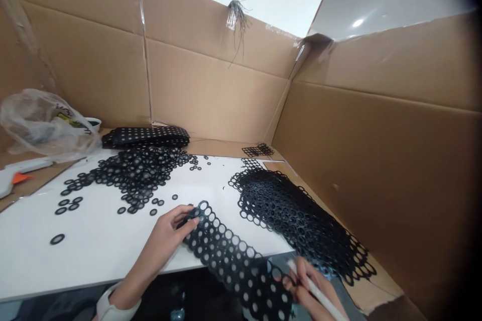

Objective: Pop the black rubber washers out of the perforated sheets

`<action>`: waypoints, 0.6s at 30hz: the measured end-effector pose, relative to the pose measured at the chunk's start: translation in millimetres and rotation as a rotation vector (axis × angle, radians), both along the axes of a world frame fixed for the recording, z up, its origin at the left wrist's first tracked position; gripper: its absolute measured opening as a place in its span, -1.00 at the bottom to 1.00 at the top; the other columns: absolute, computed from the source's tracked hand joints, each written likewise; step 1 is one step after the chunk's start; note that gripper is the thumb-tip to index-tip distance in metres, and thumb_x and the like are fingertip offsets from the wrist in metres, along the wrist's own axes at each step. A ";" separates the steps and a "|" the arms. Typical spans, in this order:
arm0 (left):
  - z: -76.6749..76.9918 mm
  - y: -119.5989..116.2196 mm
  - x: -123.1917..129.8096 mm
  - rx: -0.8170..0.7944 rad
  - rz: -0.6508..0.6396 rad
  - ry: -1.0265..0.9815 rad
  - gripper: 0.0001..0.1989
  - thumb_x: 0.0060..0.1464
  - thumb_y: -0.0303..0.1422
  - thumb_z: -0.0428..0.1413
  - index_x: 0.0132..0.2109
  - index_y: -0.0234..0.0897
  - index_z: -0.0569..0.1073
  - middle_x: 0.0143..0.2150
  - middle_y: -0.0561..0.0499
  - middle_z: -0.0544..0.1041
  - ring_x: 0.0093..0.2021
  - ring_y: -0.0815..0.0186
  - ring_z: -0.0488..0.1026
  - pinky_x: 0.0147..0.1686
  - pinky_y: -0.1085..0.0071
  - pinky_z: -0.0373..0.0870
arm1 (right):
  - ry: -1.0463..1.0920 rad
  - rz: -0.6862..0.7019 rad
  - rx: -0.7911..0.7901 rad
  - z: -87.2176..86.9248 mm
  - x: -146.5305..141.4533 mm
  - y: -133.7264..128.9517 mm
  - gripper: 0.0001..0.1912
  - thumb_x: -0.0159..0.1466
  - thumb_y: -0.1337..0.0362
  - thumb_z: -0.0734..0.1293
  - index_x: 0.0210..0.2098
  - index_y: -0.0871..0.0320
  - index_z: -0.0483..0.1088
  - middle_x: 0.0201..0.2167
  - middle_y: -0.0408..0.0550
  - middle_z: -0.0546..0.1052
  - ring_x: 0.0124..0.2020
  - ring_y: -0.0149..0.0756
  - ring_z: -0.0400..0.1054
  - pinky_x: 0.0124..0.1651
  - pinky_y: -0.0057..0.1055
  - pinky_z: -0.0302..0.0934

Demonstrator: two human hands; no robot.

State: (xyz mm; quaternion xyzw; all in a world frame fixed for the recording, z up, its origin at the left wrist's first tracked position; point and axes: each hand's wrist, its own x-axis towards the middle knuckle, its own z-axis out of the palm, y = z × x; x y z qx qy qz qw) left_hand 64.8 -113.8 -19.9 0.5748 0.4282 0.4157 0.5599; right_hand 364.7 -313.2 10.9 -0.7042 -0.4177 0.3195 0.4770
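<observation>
A black strip of joined rings (226,245) slants down from the white board past its front edge. My left hand (175,228) pinches the strip's upper left end between thumb and fingers. At the lower right, my right hand (312,288) is closed round a slim white pen-like tool (326,301), and its fingertips touch the strip's right edge. Some of the strip's lower rows have their holes filled with pale discs, while the top row's rings look open. I cannot make out the tool's tip clearly.
Loose black rings (135,173) are heaped on the white board (94,255). Behind them lies a stack of dotted black strips (146,135). A pile of open-ring mesh (293,210) fills the right side. Cardboard walls (211,80) surround everything; a plastic bag (48,125) sits left.
</observation>
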 end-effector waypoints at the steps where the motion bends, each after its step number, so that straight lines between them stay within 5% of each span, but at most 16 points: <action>1: -1.3 6.6 -4.6 0.049 0.012 0.045 -0.56 0.08 -0.01 0.38 -0.03 -0.20 0.65 0.05 -0.12 0.70 0.15 -0.06 0.60 0.18 0.15 0.50 | -0.061 0.030 0.024 -1.9 2.0 7.3 -0.52 0.21 -0.08 0.48 -0.47 0.05 0.18 -0.47 -0.13 0.40 -0.38 -0.22 0.35 -0.24 -0.37 0.37; 4: -0.6 21.7 -15.7 0.129 0.013 0.118 -0.59 0.13 -0.01 0.34 -0.02 -0.19 0.66 0.03 -0.11 0.71 0.11 -0.04 0.63 0.13 0.15 0.56 | -0.212 0.156 0.049 -6.2 11.4 28.3 -0.55 0.28 -0.06 0.44 -0.43 0.04 0.17 -0.46 -0.15 0.44 -0.40 -0.26 0.34 -0.29 -0.42 0.32; 9: 7.2 27.6 -24.6 0.213 -0.011 0.182 -0.62 0.20 -0.01 0.28 -0.02 -0.18 0.67 0.07 -0.09 0.71 0.09 0.00 0.65 0.08 0.20 0.61 | -0.305 0.086 0.111 10.4 1.3 66.6 -0.57 0.35 -0.03 0.42 -0.37 0.03 0.14 -0.24 -0.03 0.66 -0.28 -0.22 0.53 -0.14 -0.37 0.34; 13: 12.5 24.1 -24.4 0.241 0.048 0.158 -0.62 0.15 -0.05 0.32 -0.01 -0.18 0.66 0.05 -0.09 0.72 0.08 0.02 0.67 0.10 0.19 0.62 | -0.134 0.311 0.232 25.6 -46.6 112.6 -0.61 0.35 0.03 0.48 -0.28 0.01 0.18 0.09 0.13 0.65 0.16 -0.01 0.56 0.09 -0.24 0.37; 15: 14.5 21.2 -23.6 0.232 0.072 0.138 -0.60 0.12 -0.06 0.35 0.03 -0.17 0.63 0.04 -0.09 0.72 0.09 0.04 0.66 0.10 0.20 0.63 | -0.059 0.445 0.281 27.2 -70.2 138.4 -0.61 0.33 0.11 0.52 -0.26 0.01 0.18 0.11 0.10 0.64 0.21 -0.02 0.53 0.21 -0.19 0.32; 18: 15.4 16.0 -23.8 0.219 0.080 0.107 -0.62 0.15 -0.07 0.35 0.01 -0.16 0.57 -0.04 -0.06 0.70 0.04 0.09 0.67 0.01 0.27 0.65 | 0.090 0.637 0.284 24.5 -94.8 167.5 -0.59 0.28 0.17 0.55 -0.23 0.01 0.19 -0.08 -0.07 0.61 0.05 -0.11 0.55 0.01 -0.33 0.35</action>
